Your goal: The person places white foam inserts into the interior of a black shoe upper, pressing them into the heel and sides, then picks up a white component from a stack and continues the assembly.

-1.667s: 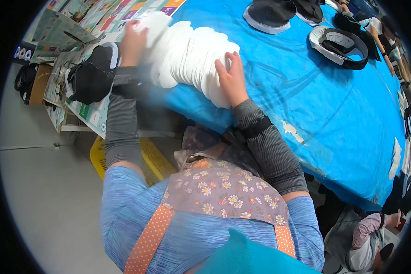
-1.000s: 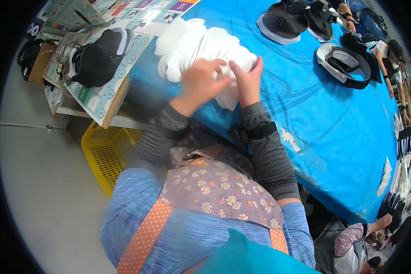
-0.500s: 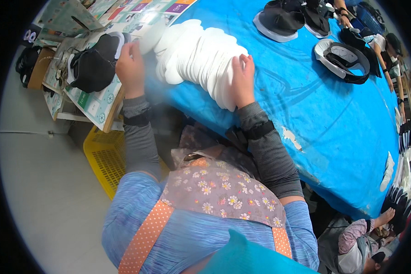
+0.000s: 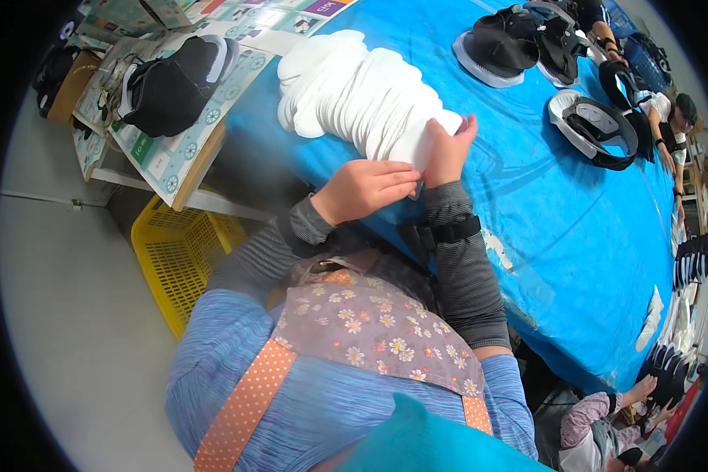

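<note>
A long fanned row of thin white insoles [image 4: 370, 94] lies overlapping on the blue-covered table [image 4: 543, 228]. My right hand [image 4: 448, 151] is at the row's near right end, its thumb on the face of the end insole and its fingers behind it. From the left, my left hand [image 4: 370, 189] meets the lower edge of that same insole, fingers pressed together and tips close to my right palm. The left thumb is hidden, and how many insoles lie between my fingers does not show.
A black shoe upper with a pale rim [image 4: 169, 90] sits on the patterned side table [image 4: 182, 165]. A yellow basket [image 4: 165, 259] stands below. More black uppers [image 4: 499, 51] and a grey-lined one [image 4: 594, 130] lie at the far right. Co-workers [image 4: 669, 118] are along the table's right side.
My left hand has come from beside the black upper, across to the right and nearer, to the end of the insoles. My right hand has shifted slightly right, its grip turned.
</note>
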`<state>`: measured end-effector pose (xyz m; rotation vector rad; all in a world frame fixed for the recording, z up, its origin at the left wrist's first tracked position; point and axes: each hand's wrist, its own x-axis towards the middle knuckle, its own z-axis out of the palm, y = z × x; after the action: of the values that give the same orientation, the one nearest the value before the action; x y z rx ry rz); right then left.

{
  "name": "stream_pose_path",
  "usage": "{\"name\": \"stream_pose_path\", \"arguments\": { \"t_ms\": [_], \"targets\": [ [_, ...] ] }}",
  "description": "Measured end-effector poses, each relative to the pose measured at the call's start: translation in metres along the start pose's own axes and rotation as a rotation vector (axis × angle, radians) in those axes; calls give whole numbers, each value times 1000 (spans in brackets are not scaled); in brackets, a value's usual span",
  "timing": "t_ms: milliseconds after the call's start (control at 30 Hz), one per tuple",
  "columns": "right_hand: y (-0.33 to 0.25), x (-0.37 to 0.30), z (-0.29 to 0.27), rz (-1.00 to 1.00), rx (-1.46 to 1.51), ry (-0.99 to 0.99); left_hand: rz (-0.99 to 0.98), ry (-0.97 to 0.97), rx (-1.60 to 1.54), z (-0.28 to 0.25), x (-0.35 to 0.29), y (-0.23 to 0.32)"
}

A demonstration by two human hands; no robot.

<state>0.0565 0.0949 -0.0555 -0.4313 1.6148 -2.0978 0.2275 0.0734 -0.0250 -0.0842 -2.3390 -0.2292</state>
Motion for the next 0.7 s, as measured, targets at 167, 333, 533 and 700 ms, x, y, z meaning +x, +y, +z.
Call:
{"name": "stream_pose_path", "arguments": {
  "t_ms": [167, 333, 533, 700],
  "targets": [
    [14, 11, -1, -523, -695, -76, -175, 109, -34, -24, -1, -22],
    [1, -4, 4, -304, -958, -217, -790, 279, 339, -79, -14, -147],
    [-5, -15, 10, -322, -1039, -279, -1167, -247, 290, -93, -35, -204],
    [-3, -16, 9, -309, -1017, -281, -939, 18, 532, -66, -28, -166]
  ]
}}
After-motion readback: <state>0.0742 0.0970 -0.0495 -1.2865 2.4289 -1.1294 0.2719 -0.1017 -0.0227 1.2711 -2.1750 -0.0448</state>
